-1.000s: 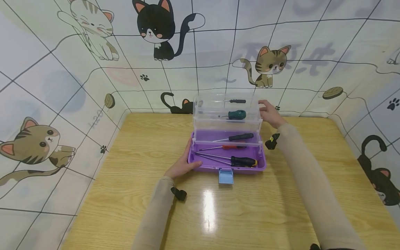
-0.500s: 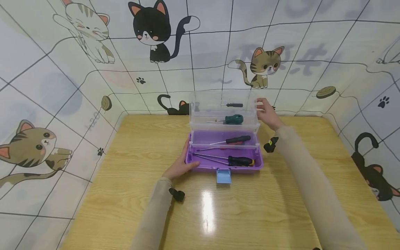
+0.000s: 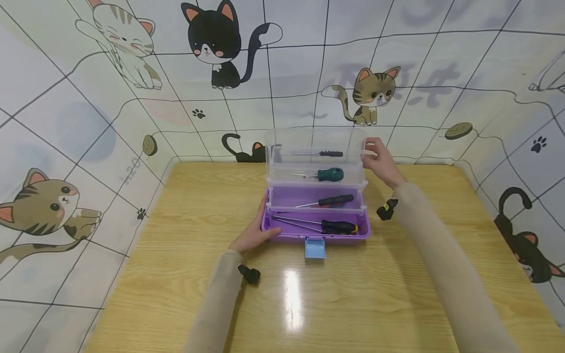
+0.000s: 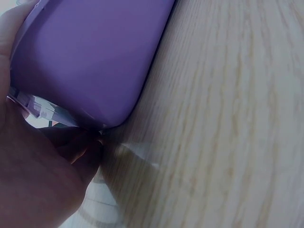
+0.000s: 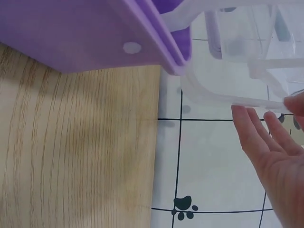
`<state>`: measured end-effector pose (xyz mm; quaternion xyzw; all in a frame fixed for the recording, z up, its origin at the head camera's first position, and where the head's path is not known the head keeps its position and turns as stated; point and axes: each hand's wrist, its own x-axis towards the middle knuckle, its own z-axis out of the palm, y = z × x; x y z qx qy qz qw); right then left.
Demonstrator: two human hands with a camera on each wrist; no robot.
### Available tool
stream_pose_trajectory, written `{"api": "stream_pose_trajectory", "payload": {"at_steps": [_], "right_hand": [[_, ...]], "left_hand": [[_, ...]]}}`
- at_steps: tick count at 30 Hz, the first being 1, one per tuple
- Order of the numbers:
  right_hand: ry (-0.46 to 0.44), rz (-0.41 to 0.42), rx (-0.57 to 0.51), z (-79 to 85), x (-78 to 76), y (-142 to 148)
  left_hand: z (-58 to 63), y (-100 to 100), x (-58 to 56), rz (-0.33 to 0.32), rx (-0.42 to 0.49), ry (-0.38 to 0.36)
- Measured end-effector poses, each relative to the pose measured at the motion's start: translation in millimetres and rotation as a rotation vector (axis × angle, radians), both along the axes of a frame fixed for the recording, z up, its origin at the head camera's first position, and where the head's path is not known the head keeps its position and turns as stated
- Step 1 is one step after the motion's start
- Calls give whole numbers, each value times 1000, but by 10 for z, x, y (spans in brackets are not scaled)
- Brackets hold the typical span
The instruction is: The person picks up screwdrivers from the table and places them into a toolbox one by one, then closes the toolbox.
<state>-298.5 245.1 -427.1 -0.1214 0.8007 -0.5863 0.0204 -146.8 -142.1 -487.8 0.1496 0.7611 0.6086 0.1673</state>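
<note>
A purple toolbox [image 3: 291,239] stands on the table with its clear lid [image 3: 326,135] raised and its clear trays spread upward. My left hand [image 3: 250,238] grips the box's left end, thumb over the front rim; in the left wrist view its fingers reach behind the purple wall. At the right edge of the lid, my right hand [image 3: 381,163] pinches the clear plastic between thumb and fingers. Large black-handled screwdrivers [image 3: 339,227] lie in the base. The trays carry a black screwdriver [image 3: 336,200], a stubby green screwdriver [image 3: 330,174] and a slim dark one [image 3: 331,154].
A light-blue latch [image 3: 315,248] hangs from the box's front. The wooden table [image 3: 190,211] meets a cat-patterned wall covering [image 3: 291,73] close behind the lid, with more of it at both sides. A black wrist camera [image 3: 250,274] sits on the left sleeve.
The trays have swung lower toward the front, and the red screwdriver underneath is now mostly covered. My right hand has come down slightly with the lid. My left hand keeps its grip.
</note>
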Motion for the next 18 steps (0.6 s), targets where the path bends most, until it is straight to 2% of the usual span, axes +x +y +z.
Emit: {"api": "stream_pose_trajectory", "payload": {"at_steps": [2, 8, 12, 18], "right_hand": [[5, -6, -41, 18, 6, -1], [-11, -41, -130, 144, 27, -29], [-25, -86, -114, 243, 23, -59], [-39, -144, -56, 328, 10, -58]], "left_hand": [[-22, -1, -10, 4, 3, 1], [-223, -15, -74, 37, 14, 4], [-275, -28, -85, 47, -3, 11], [-288, -34, -77, 46, -38, 25]]}}
